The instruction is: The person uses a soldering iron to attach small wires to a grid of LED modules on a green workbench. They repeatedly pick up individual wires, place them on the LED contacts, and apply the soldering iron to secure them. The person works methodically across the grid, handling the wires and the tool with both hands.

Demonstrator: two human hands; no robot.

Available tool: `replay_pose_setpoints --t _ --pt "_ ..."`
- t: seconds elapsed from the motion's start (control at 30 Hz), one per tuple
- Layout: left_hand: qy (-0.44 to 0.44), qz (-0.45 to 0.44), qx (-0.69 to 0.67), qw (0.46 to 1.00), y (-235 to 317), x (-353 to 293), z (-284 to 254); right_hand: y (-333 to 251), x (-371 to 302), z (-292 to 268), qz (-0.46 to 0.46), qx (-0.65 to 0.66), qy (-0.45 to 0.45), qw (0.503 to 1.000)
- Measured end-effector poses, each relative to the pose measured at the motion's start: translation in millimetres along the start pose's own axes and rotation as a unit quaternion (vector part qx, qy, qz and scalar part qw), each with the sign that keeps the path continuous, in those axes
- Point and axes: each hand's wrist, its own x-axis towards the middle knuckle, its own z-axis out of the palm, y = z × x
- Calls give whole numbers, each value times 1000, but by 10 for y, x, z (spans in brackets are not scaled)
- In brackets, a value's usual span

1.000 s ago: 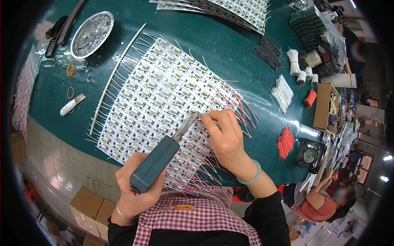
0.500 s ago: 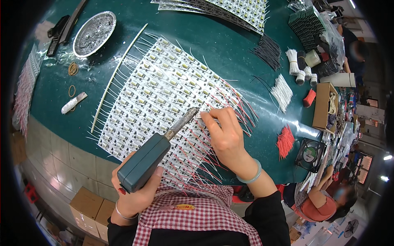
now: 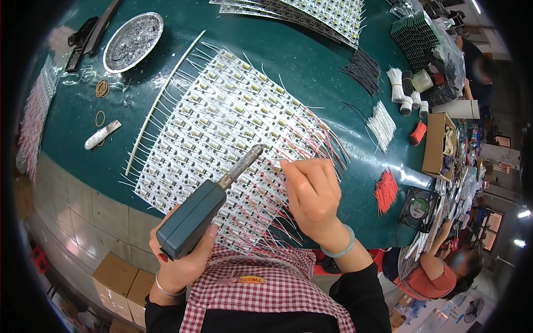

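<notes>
My left hand (image 3: 186,252) is wrapped round the dark green body of a pistol-shaped soldering iron (image 3: 191,219). Its scorched metal barrel points up and to the right, with the tip just over a panel of white circuit boards (image 3: 211,116). Close to that tip, my right hand (image 3: 313,197) is closed in a pinch above the panel; what lies between its fingertips is too small to make out. Red wires (image 3: 272,191) stick out along the panel's right and lower parts, around and under the right hand. White wires fringe the left edge beside a long pale strip (image 3: 164,102).
At the upper left sits a metal bowl of grey scraps (image 3: 133,43), with rubber bands (image 3: 102,89) and a wrapped white stick (image 3: 102,135) below. Black (image 3: 362,72), white (image 3: 381,126) and red wire bundles (image 3: 386,191) lie rightward. A small fan (image 3: 419,210) stands near a co-worker (image 3: 438,272).
The soldering iron's tip has drawn back slightly to the left. My right hand has moved a little down and right, apart from the tip, its fingers still pinched.
</notes>
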Motion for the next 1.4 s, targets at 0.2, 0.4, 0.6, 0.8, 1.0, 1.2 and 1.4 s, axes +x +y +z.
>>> replay_pose_setpoints --t 0.2,0.4,0.6,0.8,1.0,1.2,1.4 --pt "14 24 -6 1000 -84 -63 3 -27 -30 87 19 38 -26 999" --pt "0 10 -11 1000 -50 -54 0 -41 -55 125 27 30 -34 999" --pt "-25 43 34 998 -79 -65 -31 -45 -49 118 35 27 -47 998" --pt "-18 44 50 998 -27 -57 0 -41 -34 120 30 14 -52 998" --pt "-14 76 59 995 -75 -50 16 -48 -20 108 34 13 -61 997" --pt "-17 69 66 995 -73 -49 23 -28 -16 108 34 21 -63 997" --pt "-14 80 70 994 -52 -34 21 -37 -12 107 38 22 -64 997"
